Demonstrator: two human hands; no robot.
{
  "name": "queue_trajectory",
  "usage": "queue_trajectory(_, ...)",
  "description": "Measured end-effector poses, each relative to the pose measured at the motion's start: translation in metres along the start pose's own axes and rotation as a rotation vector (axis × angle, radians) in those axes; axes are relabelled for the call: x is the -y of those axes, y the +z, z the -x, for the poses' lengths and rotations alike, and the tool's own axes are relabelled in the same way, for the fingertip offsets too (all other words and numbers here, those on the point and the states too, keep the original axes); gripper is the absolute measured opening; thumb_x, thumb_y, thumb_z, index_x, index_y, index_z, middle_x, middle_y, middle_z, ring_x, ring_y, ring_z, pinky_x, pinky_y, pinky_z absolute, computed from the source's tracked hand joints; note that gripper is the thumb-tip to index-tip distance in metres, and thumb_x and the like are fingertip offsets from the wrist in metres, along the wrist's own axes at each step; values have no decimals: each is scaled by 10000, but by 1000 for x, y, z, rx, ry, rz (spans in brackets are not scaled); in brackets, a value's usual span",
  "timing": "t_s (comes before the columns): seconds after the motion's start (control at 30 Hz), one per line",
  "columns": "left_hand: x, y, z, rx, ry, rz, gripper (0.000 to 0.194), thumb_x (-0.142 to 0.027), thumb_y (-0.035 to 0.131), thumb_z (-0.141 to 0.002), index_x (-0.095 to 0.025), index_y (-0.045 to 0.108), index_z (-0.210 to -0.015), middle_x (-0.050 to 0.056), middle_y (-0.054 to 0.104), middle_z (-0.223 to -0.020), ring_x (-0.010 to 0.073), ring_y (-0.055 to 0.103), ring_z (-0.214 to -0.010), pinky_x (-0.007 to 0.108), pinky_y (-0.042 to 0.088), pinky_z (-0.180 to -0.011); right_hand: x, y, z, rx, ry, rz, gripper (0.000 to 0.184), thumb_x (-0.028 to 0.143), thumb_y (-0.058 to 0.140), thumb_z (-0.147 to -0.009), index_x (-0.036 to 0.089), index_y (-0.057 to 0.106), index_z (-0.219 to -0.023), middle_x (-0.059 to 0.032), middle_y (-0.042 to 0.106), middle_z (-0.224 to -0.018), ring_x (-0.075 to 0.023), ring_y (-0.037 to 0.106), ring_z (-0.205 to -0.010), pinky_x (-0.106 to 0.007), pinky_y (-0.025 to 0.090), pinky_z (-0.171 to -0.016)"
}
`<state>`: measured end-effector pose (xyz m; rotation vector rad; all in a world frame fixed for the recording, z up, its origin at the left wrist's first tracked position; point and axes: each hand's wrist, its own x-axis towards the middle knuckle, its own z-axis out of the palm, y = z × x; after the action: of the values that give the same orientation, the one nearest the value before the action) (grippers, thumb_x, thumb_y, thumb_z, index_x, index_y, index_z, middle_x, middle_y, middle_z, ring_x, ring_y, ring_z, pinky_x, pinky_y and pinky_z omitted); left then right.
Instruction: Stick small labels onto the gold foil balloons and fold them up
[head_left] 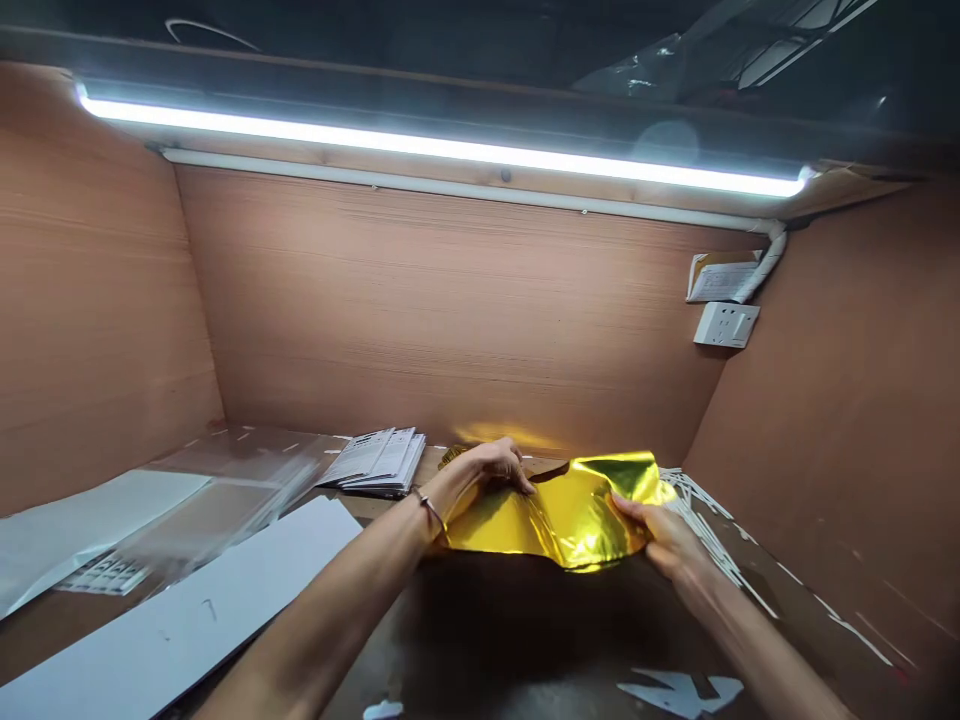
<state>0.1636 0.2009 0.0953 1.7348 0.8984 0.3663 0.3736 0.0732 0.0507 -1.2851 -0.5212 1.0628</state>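
A shiny gold foil sheet lies crumpled on the brown work surface, in the middle toward the back. My left hand rests on its far left part, fingers curled and pinching the foil's upper edge. A thin bracelet sits on that wrist. My right hand grips the foil's right side, thumb on top, where the sheet folds up and over.
A stack of printed white leaflets lies left of the foil. Clear plastic bags and white sheets cover the left side. White paper strips are scattered at the right. Wooden walls enclose the booth; a wall socket hangs at upper right.
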Motion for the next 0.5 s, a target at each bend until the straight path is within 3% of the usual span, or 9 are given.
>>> queue_trajectory(0.07, 7, -5, -2, 29, 49, -212, 237, -51, 739, -332, -158, 538, -396, -24, 436, -349, 121, 383, -343, 271, 314, -432, -36, -2, 30, 0, 103, -32, 145, 87, 652, -580, 142, 565, -683, -19, 652, -598, -171, 629, -603, -254, 541, -586)
queue_trajectory(0.13, 28, 2, -2, 57, 131, -515, 277, -41, 736, -319, -177, 498, -357, -28, 413, -339, 159, 441, -406, 304, 365, -503, -66, -3, 64, 52, 258, -78, 220, 107, 679, -555, 156, 565, -738, -16, 658, -651, -185, 629, -667, -296, 541, -634)
queue_trajectory(0.2, 54, 14, 1, 30, 188, -712, 286, -81, 743, -340, -184, 477, -351, -20, 407, -358, 204, 497, -482, 334, 393, -568, -80, -7, 94, 121, 351, -51, 272, 155, 703, -535, 170, 555, -763, -25, 660, -717, -198, 626, -707, -328, 535, -653)
queue_trajectory(0.27, 72, 24, 11, -101, 335, -756, 177, -199, 703, -498, -187, 533, -450, 16, 488, -477, 233, 540, -603, 345, 407, -631, -75, -19, 114, 173, 366, 111, 262, 256, 700, -552, 165, 554, -750, -60, 654, -755, -219, 623, -718, -338, 529, -635)
queue_trajectory(0.33, 79, 29, 29, -214, 468, -808, 120, -299, 577, -675, -183, 598, -652, 75, 572, -703, 248, 540, -772, 359, 400, -711, -59, -39, 124, 95, 262, 460, 287, 392, 651, -588, 155, 566, -725, -110, 645, -750, -262, 619, -709, -364, 519, -597)
queue_trajectory(0.4, 80, 32, 54, -258, 539, -862, 287, -391, 442, -774, -167, 590, -878, 124, 565, -922, 258, 496, -914, 389, 368, -794, -43, -62, 124, -100, 82, 809, 373, 473, 606, -591, 154, 584, -785, -158, 631, -840, -324, 593, -802, -434, 493, -657)
queue_trajectory(0.47, 82, 37, 86, -224, 585, -892, 459, -507, 407, -762, -168, 528, -1047, 149, 510, -1086, 289, 424, -1042, 449, 289, -886, -40, -80, 117, -238, -232, 1060, 474, 486, 579, -588, 170, 572, -942, -164, 574, -1039, -357, 502, -990, -490, 410, -816)
queue_trajectory(0.5, 85, 40, 103, -196, 607, -907, 533, -556, 410, -736, -180, 497, -1102, 157, 459, -1171, 319, 352, -1121, 491, 225, -922, -44, -83, 112, -232, -420, 1155, 531, 486, 563, -596, 179, 545, -1029, -150, 517, -1143, -351, 429, -1083, -495, 346, -891)
